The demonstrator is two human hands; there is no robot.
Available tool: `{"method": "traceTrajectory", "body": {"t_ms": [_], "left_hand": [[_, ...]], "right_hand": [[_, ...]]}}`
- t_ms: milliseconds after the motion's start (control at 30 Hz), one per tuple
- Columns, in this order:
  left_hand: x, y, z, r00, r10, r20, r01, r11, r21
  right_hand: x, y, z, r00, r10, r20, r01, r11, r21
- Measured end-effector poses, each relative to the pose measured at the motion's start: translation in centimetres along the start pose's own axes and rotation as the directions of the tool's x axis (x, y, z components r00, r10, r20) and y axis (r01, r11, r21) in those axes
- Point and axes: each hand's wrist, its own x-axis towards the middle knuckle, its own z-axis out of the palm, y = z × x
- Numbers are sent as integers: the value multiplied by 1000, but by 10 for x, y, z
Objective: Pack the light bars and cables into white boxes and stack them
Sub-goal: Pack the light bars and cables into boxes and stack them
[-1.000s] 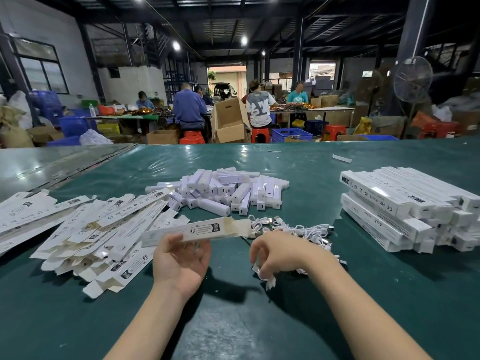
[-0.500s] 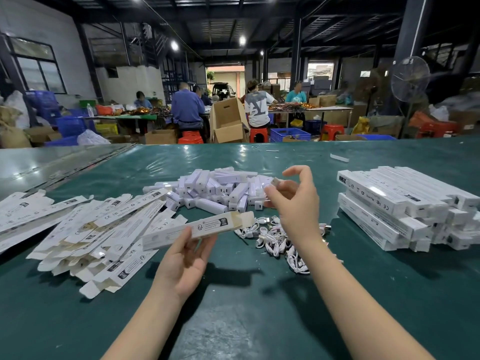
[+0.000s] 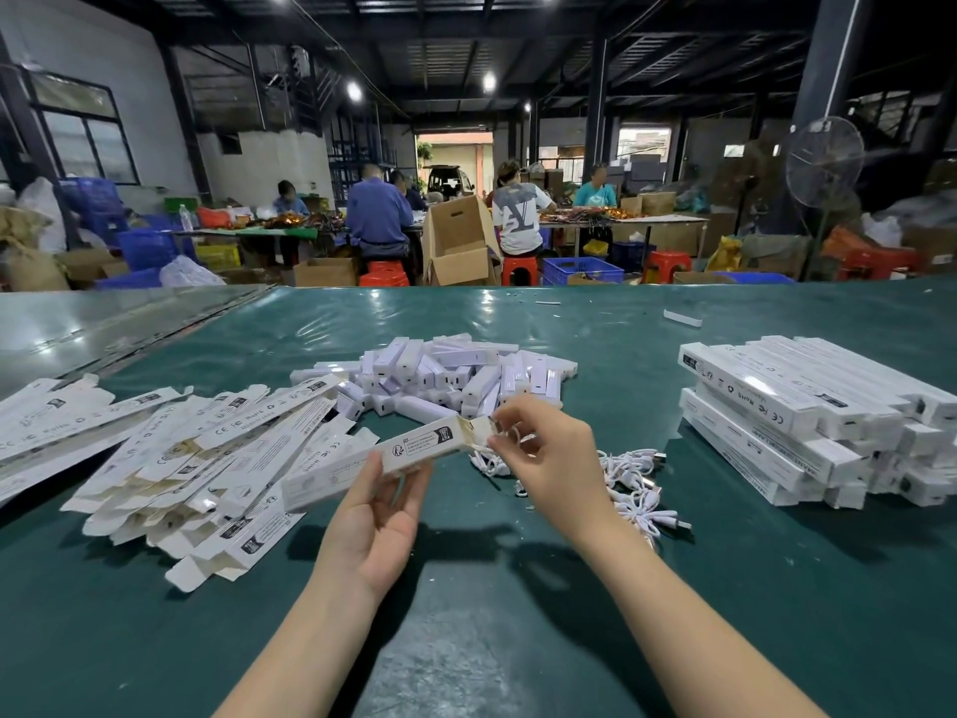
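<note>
The left grip is closed round a long white box, thumb on the near face and fingers behind, holding it above the green tabletop near its middle. The box is tilted, its right end higher and open, with a flap standing out. The right grip is at that open end, its fingertips pinching a coiled white cable just against the mouth of the box; how far the cable is inside I cannot tell.

Beneath the right wrist lies a loose tangle of white cables, running toward the right side of the tabletop. Behind the hands, toward the far edge, is a heap of short white light bars. On the left side, flat unfolded boxes are fanned out in overlapping layers reaching the left edge. At the right edge, packed boxes are stacked in two rough tiers. One small white piece lies alone near the far edge
</note>
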Motion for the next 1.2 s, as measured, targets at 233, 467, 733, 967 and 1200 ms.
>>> {"method": "traceTrajectory", "body": {"t_ms": [233,467,733,967,1200], "left_hand": [[4,-5,-1,998,-12,-69,8,999,-53],[3,-10,2,989,-3,-147,-11,995,-95],[-2,-11,8,995,-3,-95,2,1000,-8],[-5,-18,10,994,-28,-110,25,999,-34],[-8,-20,11,982,-58,-178,38,992,-117]], "right_hand": [[-1,0,2,1000,-16,-22,16,1000,14],[-2,-1,3,1000,-15,13,15,1000,8],[1,2,3,995,98,17,-100,989,106],[2,6,1,991,125,51,-129,988,84],[0,3,3,997,79,11,-80,995,58]]}}
